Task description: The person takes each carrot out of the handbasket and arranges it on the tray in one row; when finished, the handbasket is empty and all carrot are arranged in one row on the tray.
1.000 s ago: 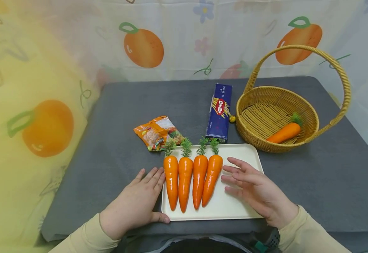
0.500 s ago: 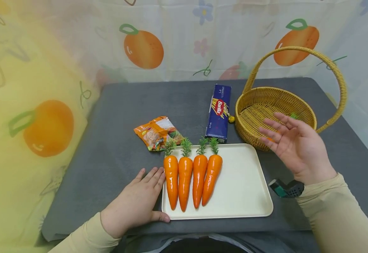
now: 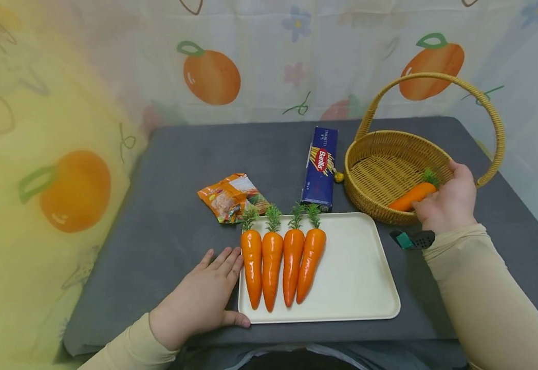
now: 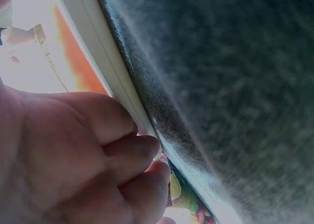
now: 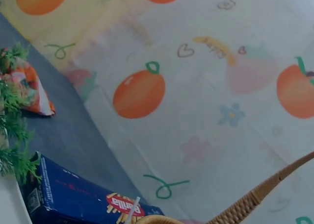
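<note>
Several orange carrots with green tops, such as the rightmost carrot (image 3: 312,264), lie side by side on a cream tray (image 3: 356,277). My left hand (image 3: 199,303) rests flat at the tray's left edge, its fingers straight and the thumb by the near corner. In the left wrist view, its fingers touch the tray's rim (image 4: 93,42). One more carrot (image 3: 409,198) lies inside the wicker basket (image 3: 379,169). My right hand (image 3: 449,200) is over the basket's near-right rim, beside that carrot, with thumb and forefinger apart. Its other fingers are hidden; whether it grips is unclear.
A blue Barilla spaghetti box (image 3: 320,169) lies behind the tray, left of the basket. An orange food packet (image 3: 232,198) lies at the tray's back left. The basket's tall handle (image 3: 493,113) arches up on the right. A printed curtain (image 3: 259,61) hangs behind the grey table (image 3: 134,216).
My right hand has moved from above the tray, rightward and away from me, down to the basket beside the carrot. My left hand has stayed at the tray's edge.
</note>
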Available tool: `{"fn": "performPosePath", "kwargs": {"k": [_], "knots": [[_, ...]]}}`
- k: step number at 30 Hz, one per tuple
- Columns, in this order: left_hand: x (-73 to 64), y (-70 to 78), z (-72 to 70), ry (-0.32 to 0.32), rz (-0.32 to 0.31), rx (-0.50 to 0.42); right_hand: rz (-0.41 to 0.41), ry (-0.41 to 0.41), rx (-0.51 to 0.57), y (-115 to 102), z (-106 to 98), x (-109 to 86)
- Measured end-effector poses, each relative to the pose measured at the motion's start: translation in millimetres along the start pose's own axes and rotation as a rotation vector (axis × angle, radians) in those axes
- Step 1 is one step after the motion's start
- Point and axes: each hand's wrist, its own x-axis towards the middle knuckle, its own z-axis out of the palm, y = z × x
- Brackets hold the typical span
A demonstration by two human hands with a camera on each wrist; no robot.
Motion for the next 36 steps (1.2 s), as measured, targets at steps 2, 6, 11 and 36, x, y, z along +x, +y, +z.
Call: {"fn": "performPosePath", "kwargs": {"k": [2, 6, 11, 36], "knots": [[0.3, 0.1, 0.2, 0.004, -0.003, 0.009, 0.013, 0.019, 0.034, -2, 2, 6.5], [1.0, 1.0, 0.3, -0.005, -0.008, -0.005, 0.088, 0.032, -0.001, -7, 4, 16.6], [2.2, 1.8, 0.6, -0.017, -0.009, -0.007, 0.205, 0.026, -0.099, -11, 9, 25.7], [2.4, -1.9, 0.3, -0.033, -0.02, -0.028, 0.199, 0.104, -0.362, 14, 58, 73.4]]}}
